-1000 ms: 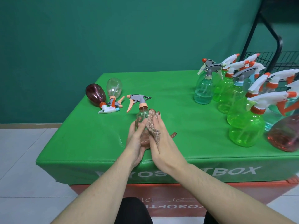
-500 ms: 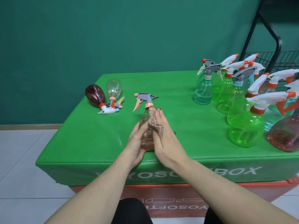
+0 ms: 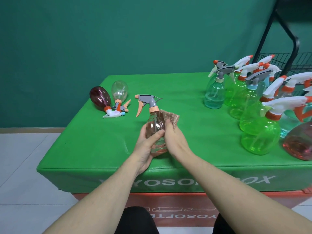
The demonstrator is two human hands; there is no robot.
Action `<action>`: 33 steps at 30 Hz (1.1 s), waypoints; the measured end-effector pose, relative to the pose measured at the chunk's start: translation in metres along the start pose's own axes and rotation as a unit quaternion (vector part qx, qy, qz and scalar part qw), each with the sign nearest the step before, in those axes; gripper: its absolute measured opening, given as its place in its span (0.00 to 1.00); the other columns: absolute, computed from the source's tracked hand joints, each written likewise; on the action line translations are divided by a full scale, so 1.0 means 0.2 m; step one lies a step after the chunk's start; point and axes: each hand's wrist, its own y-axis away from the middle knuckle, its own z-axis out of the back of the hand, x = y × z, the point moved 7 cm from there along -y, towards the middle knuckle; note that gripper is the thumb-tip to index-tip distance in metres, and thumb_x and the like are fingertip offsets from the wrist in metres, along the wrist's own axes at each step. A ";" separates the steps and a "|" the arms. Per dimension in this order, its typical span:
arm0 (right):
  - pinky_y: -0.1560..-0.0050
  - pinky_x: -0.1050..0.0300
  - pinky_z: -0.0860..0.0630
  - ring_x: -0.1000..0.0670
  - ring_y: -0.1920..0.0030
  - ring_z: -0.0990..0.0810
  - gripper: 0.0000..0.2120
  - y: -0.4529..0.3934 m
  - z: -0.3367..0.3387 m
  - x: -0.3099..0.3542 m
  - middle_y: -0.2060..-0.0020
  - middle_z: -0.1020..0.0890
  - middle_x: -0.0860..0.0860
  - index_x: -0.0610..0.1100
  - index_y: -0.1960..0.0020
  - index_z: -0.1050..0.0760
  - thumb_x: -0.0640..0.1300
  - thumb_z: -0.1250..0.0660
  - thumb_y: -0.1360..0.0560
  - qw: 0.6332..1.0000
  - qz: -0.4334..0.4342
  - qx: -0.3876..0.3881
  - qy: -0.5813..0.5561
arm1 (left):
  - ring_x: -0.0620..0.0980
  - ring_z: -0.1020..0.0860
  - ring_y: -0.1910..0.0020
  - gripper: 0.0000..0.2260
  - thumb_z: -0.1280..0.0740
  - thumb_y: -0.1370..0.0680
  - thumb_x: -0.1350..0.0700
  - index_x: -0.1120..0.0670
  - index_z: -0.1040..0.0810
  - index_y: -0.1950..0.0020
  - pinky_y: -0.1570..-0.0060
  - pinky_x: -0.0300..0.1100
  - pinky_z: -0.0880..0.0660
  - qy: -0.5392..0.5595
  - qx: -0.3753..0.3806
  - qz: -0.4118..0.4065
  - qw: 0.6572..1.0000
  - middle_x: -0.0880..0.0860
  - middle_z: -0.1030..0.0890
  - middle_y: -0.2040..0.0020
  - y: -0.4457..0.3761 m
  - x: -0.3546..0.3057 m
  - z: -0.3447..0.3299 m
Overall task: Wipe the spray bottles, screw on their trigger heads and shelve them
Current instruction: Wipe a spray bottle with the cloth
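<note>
A clear pinkish spray bottle (image 3: 155, 125) with a grey and peach trigger head (image 3: 146, 103) stands upright just above the table's front middle. My left hand (image 3: 147, 146) grips its lower body, thumb across the front. My right hand (image 3: 173, 137) holds a brown cloth (image 3: 170, 118) against the bottle's right side. Two more bottles lie on their sides at the far left: a dark red one (image 3: 100, 98) and a clear one (image 3: 119, 90), each with a trigger head on.
The green padded table (image 3: 87, 146) carries a crowd of several upright spray bottles at the right, among them a teal one (image 3: 214, 93), green ones (image 3: 260, 139) and a pink one (image 3: 298, 144). A black wire shelf rack (image 3: 287, 61) stands behind them.
The bottle has come upright and turned in my left hand, its trigger head rising. My right hand has slid the cloth from the bottle's front to its right side.
</note>
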 end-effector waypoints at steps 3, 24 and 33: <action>0.46 0.57 0.33 0.48 0.49 0.25 0.19 0.02 0.01 -0.02 0.52 0.23 0.49 0.50 0.43 0.24 0.52 0.54 0.14 0.999 -0.030 -0.013 -0.022 | 0.50 0.14 0.58 0.27 0.24 0.33 0.57 0.54 0.23 0.34 0.64 0.42 0.19 -0.001 -0.012 0.000 1.000 0.56 0.14 0.49 -0.01 -0.01 0.00; 0.48 0.56 0.21 0.52 0.51 0.15 0.26 0.06 0.06 -0.15 0.56 0.12 0.51 0.44 0.49 0.18 0.52 0.54 0.14 0.917 -0.148 -0.040 -0.368 | 0.55 0.14 0.47 0.34 0.22 0.34 0.43 0.46 0.30 0.31 0.49 0.49 0.19 0.025 -0.062 -0.037 0.997 0.54 0.13 0.45 -0.07 0.00 -0.25; 0.40 0.47 0.20 0.45 0.45 0.15 0.25 0.05 0.22 -0.22 0.49 0.13 0.45 0.41 0.40 0.19 0.51 0.52 0.16 0.918 -0.168 -0.037 -0.358 | 0.47 0.17 0.42 0.41 0.19 0.41 0.39 0.45 0.29 0.31 0.39 0.46 0.23 -0.196 -0.028 -0.096 0.975 0.48 0.16 0.41 -0.16 -0.05 -0.33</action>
